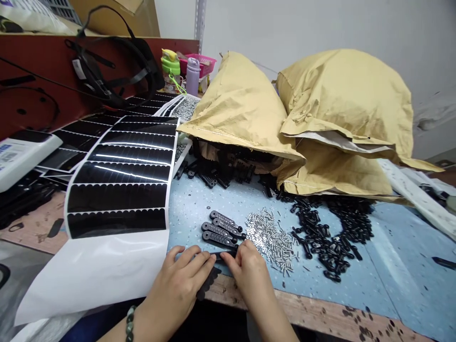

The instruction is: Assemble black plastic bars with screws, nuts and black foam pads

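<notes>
- We enter one black slotted bar (225, 255), lying flat near the front edge of the blue speckled worktop (399, 270), between both hands.
- We list the left hand (174, 285): fingers curled over the bar's left end, closed on it.
- We list the right hand (247, 275): fingertips pinching the right end, the contact partly hidden.
- We note good handling: both ends steadied evenly, the bar kept square and clear of loose parts.
- We count three matching bars (221, 228) just beyond, side by side.
- We record silver screws and washers (270, 240) just right, black plastic fittings (329, 237) farther right, and a scalloped black label sheet (117, 199) left.
</notes>
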Available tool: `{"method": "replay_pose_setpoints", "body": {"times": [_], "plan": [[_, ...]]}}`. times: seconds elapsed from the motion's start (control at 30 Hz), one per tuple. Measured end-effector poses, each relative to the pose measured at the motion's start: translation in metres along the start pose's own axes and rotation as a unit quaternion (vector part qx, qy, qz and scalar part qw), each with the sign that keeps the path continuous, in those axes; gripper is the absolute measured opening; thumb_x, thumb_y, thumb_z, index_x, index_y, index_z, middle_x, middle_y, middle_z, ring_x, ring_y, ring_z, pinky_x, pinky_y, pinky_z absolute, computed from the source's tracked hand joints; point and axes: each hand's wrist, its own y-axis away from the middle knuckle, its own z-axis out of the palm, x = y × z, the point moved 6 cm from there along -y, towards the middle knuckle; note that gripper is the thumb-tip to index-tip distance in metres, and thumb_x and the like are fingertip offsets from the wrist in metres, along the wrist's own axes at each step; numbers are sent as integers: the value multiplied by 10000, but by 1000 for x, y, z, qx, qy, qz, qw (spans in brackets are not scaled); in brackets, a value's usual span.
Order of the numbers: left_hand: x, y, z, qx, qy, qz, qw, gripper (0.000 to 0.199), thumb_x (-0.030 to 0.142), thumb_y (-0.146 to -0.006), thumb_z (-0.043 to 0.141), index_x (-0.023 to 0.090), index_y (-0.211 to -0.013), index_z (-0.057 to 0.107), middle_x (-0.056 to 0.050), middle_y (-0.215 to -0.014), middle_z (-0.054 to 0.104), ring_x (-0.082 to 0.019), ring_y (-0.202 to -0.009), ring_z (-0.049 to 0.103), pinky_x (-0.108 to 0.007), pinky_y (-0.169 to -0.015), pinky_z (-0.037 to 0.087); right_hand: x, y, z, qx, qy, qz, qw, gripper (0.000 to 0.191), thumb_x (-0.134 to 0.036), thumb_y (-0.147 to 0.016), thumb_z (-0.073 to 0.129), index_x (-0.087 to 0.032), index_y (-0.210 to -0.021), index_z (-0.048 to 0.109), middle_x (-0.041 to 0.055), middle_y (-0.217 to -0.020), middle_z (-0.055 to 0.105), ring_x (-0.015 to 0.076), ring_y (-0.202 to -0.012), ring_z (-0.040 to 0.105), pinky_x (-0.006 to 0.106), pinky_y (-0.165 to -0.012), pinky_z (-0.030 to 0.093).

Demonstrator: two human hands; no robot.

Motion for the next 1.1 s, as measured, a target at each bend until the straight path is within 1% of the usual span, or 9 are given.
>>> {"method": "replay_pose_setpoints", "body": {"times": [0.1,0.17,0.27,0.4,0.53,0.67,0.83,1.0,1.1], "plan": [[-1,2,2,5,7,-11,1000,554,-51,-692,399,173,-1153,611,-33,-1072,673,-241,-1011,505,-414,-884,269,0,-11,-11,-13,49,-5,999,343,-454,-865,587,-202,-655,486,34,-748,532,164,-550,533,277,-504,438],[-2,3,2,3,18,-12,1000,587,-53,-656,404,183,-1151,612,-33,-1075,666,-240,-1018,505,-419,-889,272,-9,-26,-18,15,18,-45,999,226,-395,-930,491,-187,-936,578,96,-995,588,226,-841,606,332,-713,509],[-6,5,-5,3,26,-14,1000,569,-40,-697,404,204,-1170,607,-49,-1107,636,-246,-1028,503,-420,-875,315,-25,-50,-9,-8,-10,-110,994,353,-274,-958,413,-163,-1290,463,136,-1275,529,275,-1196,474,476,-1021,377],[-21,4,-23,-5,58,-94,994,395,134,-900,440,266,-1255,551,-57,-1227,554,-247,-1127,475,-395,-900,431,-37,-52,6,-89,-38,-133,986,411,-170,-940,387,-162,-1349,422,126,-1223,585,277,-1145,528,576,-1048,308],[-28,-1,-31,-37,142,-155,977,367,209,-961,395,301,-1298,507,-33,-1281,526,-200,-1151,512,-332,-926,505,-61,-26,-22,-56,-152,-190,968,455,-135,-912,434,-228,-1357,398,102,-1288,508,241,-1201,459,445,-1001,405],[-26,-4,-31,-32,201,-168,965,405,210,-963,384,318,-1350,439,-22,-1352,499,-201,-1193,518,-347,-964,504,-82,-5,-33,-123,-214,-228,942,378,-111,-916,455,-248,-1267,487,57,-1035,604,193,-941,570,344,-836,489],[-40,12,-34,-2,213,-251,944,440,241,-993,332,312,-1427,323,-37,-1348,520,-213,-1191,532,-348,-905,518,-48,-6,-34,-40,-336,-67,939,156,-208,-920,512,-227,-1009,639,39,-891,601,165,-791,594,279,-679,510],[-18,21,-28,-52,-13,-35,998,470,148,-870,487,286,-1319,503,1,-1299,569,-258,-1170,475,-409,-933,351,-16,-6,-1,-64,-436,94,893,189,-339,-836,601,-180,-832,702,31,-774,557,132,-586,574,230,-493,501],[-11,24,-21,-52,-35,-13,998,468,106,-827,488,240,-1271,544,18,-1240,615,-228,-1114,500,-395,-933,280,-12,-6,13,-59,-429,120,893,197,-344,-806,614,-171,-795,709,35,-772,560,135,-573,580,230,-481,506]]}}
